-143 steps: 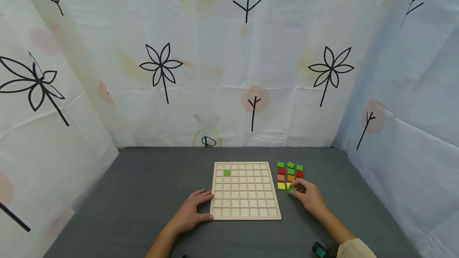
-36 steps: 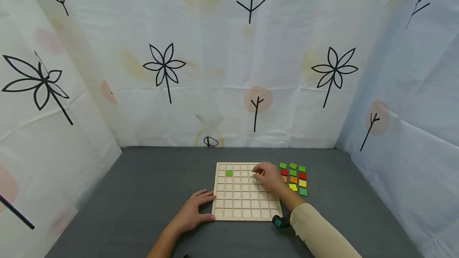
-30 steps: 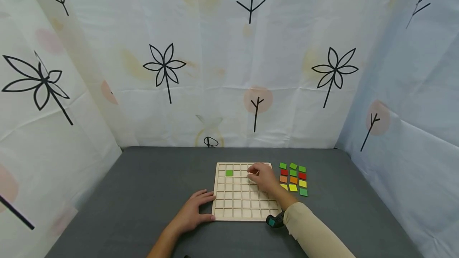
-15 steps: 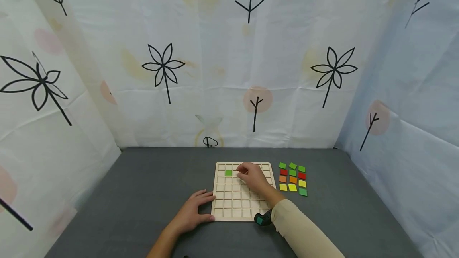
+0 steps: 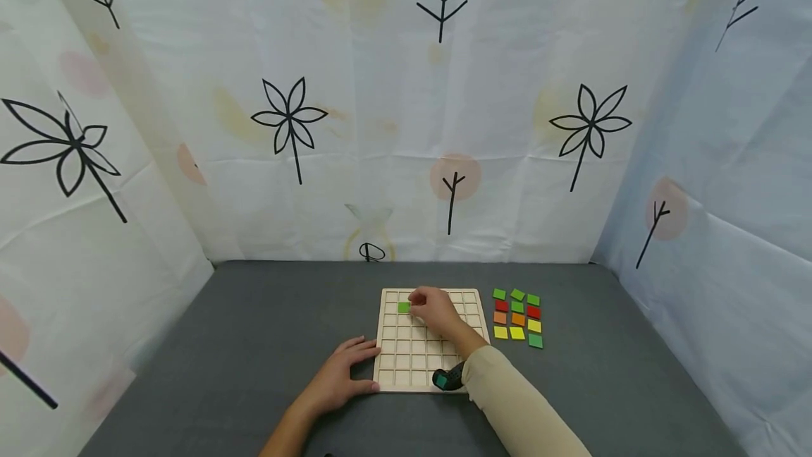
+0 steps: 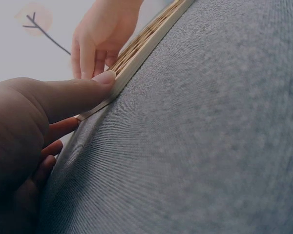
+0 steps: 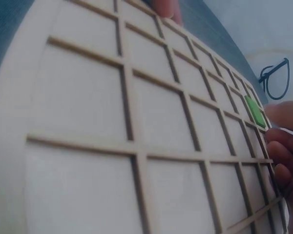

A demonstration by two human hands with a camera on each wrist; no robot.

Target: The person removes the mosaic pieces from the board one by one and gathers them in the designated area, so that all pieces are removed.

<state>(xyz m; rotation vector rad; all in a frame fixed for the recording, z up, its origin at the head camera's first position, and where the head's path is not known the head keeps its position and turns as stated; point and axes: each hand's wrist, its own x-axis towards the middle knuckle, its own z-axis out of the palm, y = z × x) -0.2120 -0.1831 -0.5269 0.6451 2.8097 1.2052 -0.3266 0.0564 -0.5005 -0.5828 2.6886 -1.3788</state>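
My left hand (image 5: 340, 376) lies at the left side of the wooden grid board (image 5: 412, 376), fingers stretched out, thumb (image 6: 95, 90) touching its rim. Over the upper left of the board is my right hand (image 5: 434, 309), its fingers and thumb drawn together in a pinch. Its fingertips hide the cells under them, so the green tile seen in that pinch earlier does not show. Right beside those fingers another green tile (image 5: 403, 307) sits in a cell near the top left corner, also visible as a green tile (image 7: 255, 111) in the right wrist view.
Right of the board, loose tiles lie in rough rows: several green tiles (image 5: 517, 307), red tiles (image 5: 501, 306), orange tiles (image 5: 517, 319) and yellow tiles (image 5: 517, 333). Dark grey cloth (image 5: 266, 330) covers the table, and a printed curtain (image 5: 355, 175) stands around it.
My right hand, which pinched a green tile at the loose tiles, has come over the board and slid left to beside the seated green tile. My left hand stays at the board's edge.
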